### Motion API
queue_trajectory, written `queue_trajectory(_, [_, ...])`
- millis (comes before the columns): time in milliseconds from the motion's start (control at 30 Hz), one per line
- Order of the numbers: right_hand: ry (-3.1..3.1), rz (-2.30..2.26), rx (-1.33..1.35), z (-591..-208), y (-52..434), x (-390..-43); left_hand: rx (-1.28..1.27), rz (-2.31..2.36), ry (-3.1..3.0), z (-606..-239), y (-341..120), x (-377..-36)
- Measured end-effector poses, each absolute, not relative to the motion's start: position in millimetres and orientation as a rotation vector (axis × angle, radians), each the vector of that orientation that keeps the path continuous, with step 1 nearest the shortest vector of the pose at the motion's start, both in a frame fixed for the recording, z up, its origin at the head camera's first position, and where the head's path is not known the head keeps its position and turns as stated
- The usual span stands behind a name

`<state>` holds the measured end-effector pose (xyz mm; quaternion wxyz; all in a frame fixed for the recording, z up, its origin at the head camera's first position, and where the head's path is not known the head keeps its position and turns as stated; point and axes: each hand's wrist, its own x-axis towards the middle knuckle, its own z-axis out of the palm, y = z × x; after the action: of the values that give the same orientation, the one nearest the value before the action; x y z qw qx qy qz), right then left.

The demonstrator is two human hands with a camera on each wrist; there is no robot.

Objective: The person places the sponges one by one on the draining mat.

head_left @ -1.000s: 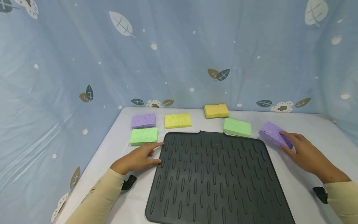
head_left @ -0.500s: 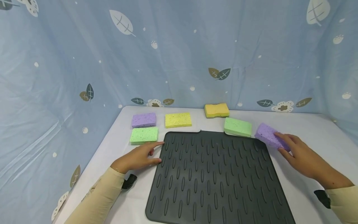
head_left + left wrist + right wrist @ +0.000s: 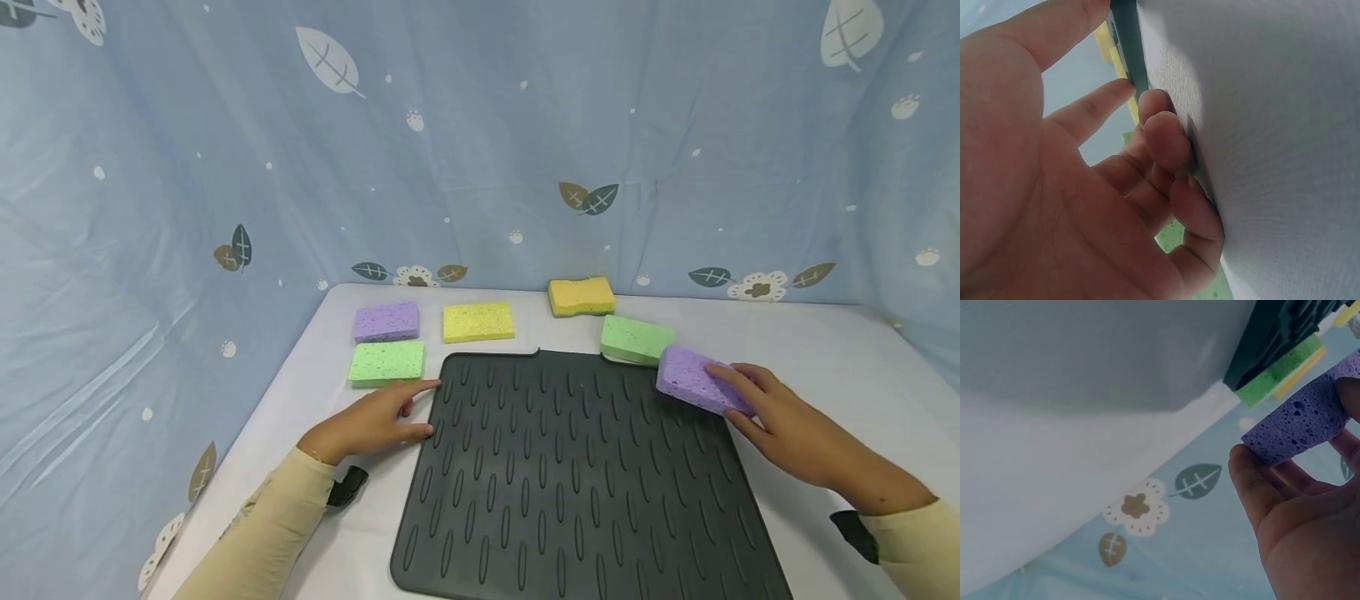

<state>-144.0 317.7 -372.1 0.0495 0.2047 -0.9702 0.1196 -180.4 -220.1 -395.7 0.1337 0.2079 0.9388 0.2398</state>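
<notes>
In the head view my right hand [image 3: 795, 437] holds a purple sponge [image 3: 697, 381] over the upper right corner of a dark ridged mat [image 3: 562, 483]. The right wrist view shows this purple sponge [image 3: 1300, 419] gripped between thumb and fingers, raised off the table. My left hand [image 3: 367, 427] lies at the mat's left edge, where the thumb and index fingertip touch it. In the left wrist view those two digits of the left hand [image 3: 1085, 169] are extended, and the remaining fingers curl loosely against the white cloth.
Behind the mat lie a green sponge [image 3: 637, 339], a yellow sponge with curved sides [image 3: 581, 297] and a flat yellow sponge [image 3: 477, 322]. On the left are another purple sponge [image 3: 386, 322] and another green sponge [image 3: 387, 364]. A blue patterned curtain [image 3: 480, 150] hangs behind the white-covered table [image 3: 832, 358].
My right hand has carried the purple sponge leftward and slightly toward me, from beside the mat to over its upper right corner. The left hand has stayed in place.
</notes>
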Motion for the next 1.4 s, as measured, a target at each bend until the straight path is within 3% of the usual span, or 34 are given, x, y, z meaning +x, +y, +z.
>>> queue_trajectory(1400, [-2.906, 0.341, 0.858, -381.1, 290.1, -159.9, 0.6, 0.689, 2.704, -390.4, -218.9, -177.9])
